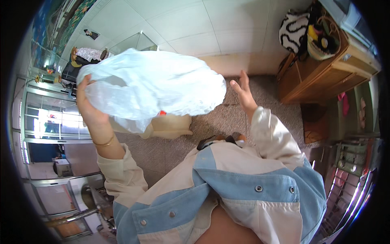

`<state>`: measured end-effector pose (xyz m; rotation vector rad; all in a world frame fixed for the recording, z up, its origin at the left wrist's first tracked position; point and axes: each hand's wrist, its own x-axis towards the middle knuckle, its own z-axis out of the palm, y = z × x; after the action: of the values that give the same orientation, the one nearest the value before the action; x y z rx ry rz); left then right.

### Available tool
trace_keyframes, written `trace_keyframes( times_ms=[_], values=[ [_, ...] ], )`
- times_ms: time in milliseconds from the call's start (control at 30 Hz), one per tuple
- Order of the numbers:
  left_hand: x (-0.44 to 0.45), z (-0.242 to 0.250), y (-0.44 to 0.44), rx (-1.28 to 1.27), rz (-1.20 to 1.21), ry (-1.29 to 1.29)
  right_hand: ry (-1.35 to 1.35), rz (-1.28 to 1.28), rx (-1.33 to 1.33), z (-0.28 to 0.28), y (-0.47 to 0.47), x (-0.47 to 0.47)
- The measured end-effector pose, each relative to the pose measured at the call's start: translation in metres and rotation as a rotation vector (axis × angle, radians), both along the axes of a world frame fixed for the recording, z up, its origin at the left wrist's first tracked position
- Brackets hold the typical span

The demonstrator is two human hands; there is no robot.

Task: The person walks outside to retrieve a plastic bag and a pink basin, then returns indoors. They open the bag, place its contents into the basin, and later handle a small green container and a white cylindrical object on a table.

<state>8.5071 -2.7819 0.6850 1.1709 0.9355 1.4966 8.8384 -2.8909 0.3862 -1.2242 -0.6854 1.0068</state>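
Observation:
A large, thin white plastic bag (164,82) spreads out in the air before me, puffed and wrinkled. At its near left end my left hand (91,103) grips the film, with most of the fingers hidden behind the plastic. My right hand (244,91) is raised to the right of the bag, apart from it, its thumb and fingers spread and nothing in them. Below the bag, partly covered by it, a cream plastic bin or tub (170,126) stands on the floor. A small red patch shows at the bag's lower edge; what it belongs to is unclear.
A wooden cabinet (320,73) stands at the right, bearing a woven basket (324,45) and a black-and-white patterned bag (292,30). Speckled floor tiles (210,125) lie below. A white panelled wall (189,24) rises ahead. Glazed, metal-framed doors (54,114) are at the left.

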Motion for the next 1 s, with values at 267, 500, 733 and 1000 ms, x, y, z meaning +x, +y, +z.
trace_keyframes(
  times_ms=[267,500,733,1000],
  values=[
    [-0.031,0.015,-0.015,-0.002,0.072,0.002,0.754,0.935,0.123,-0.017,-0.002,-0.070],
    [-0.013,0.010,-0.054,0.004,-0.265,-0.103,0.843,0.746,-0.193,0.017,0.036,-0.112],
    [-0.028,0.019,-0.090,0.686,0.517,0.758,-0.478,0.303,0.079,-0.070,0.061,-0.097],
    [-0.142,0.037,-0.116,0.473,0.762,1.066,0.279,-0.007,-0.407,-0.112,0.035,-0.005]
  ],
)
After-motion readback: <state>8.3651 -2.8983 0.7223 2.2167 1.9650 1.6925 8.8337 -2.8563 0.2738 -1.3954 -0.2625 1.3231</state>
